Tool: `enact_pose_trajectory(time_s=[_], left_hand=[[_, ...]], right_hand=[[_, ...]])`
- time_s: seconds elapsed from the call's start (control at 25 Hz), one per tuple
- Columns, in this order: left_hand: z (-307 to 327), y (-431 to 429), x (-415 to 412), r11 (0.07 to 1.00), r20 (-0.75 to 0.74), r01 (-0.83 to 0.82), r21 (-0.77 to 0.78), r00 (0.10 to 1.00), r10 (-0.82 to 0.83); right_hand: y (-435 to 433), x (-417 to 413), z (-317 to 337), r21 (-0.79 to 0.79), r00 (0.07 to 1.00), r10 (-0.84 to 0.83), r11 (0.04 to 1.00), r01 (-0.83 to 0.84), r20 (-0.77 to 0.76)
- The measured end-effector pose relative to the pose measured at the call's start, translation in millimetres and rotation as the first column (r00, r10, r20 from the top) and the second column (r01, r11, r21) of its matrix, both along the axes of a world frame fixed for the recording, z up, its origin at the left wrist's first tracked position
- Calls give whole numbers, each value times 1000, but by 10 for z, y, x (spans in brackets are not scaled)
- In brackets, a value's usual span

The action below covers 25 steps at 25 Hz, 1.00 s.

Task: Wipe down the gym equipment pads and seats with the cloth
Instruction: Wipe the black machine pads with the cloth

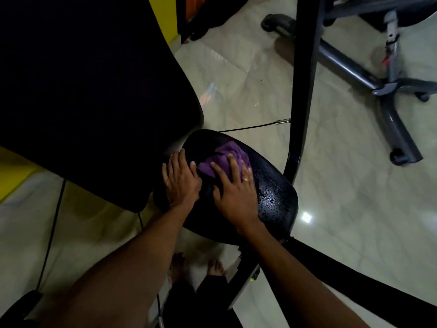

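Plainly the wiping is on the black seat (275,185), which sits low in the middle of the view, just below the big dark back pad (82,91). The right hand (236,188) lies flat with its fingers spread wide, pressing the purple cloth (223,151) onto the seat. The cloth is bunched under and beyond those fingers, toward the seat's far end. The left hand (181,178) is also flat and holds nothing. Its fingers rest on the seat's left edge, close against the back pad, seemingly to steady things. The seat's long axis runs on a slant, from the far end near the back pad down to the near right corner. That near right part glistens with droplets and lies just to the right of the right hand, on the side away from the left hand. I judge that stretch is not yet wiped, so the next stroke would likely drag the cloth back and rightward along the seat. The right hand is the nearer one for that, and the black frame post (302,79) stands just past that edge.
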<state>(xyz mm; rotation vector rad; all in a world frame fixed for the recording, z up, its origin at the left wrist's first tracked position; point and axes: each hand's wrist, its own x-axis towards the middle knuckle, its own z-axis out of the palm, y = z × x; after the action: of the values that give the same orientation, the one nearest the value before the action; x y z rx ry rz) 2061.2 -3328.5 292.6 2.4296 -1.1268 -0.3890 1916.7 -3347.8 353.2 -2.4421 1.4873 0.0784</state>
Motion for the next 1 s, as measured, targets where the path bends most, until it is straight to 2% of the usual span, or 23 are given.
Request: enact_pose_trajectory(time_s=[0.08,0.16,0.32,0.4,0.52,0.64,0.72,0.8,0.92,1.0], left_hand=[[23,21,-18,999,3,34,-39,999,-34],[63,70,-24,994,-17,79,-70,997,-81],[83,191,-31,966,22,246,-81,969,-245],[61,248,-22,960,29,269,-77,963,-267],[24,413,-23,963,23,251,-95,968,-250],[6,628,-19,953,24,281,-110,960,-280],[45,640,-26,952,15,284,-114,959,-284],[87,568,-30,952,-23,288,-104,956,-291],[83,525,-94,947,-5,315,-64,949,-316],[55,542,-86,948,0,313,-55,949,-314]], right_hand=[[245,-438,108,-32,997,67,997,-68,-25],[162,-716,199,-27,995,55,998,-57,-85],[-318,-329,205,50,970,-222,972,228,-96],[-299,-3,133,85,960,-259,960,268,-104],[285,7,17,-39,997,-41,999,39,-70],[771,-504,77,-121,978,198,971,-205,-71],[703,-856,161,-165,960,267,946,-278,-91],[528,-987,237,-151,969,211,962,-229,-126],[417,-654,220,-84,995,-84,993,79,-55],[548,-314,150,-48,986,-161,986,158,-54]])
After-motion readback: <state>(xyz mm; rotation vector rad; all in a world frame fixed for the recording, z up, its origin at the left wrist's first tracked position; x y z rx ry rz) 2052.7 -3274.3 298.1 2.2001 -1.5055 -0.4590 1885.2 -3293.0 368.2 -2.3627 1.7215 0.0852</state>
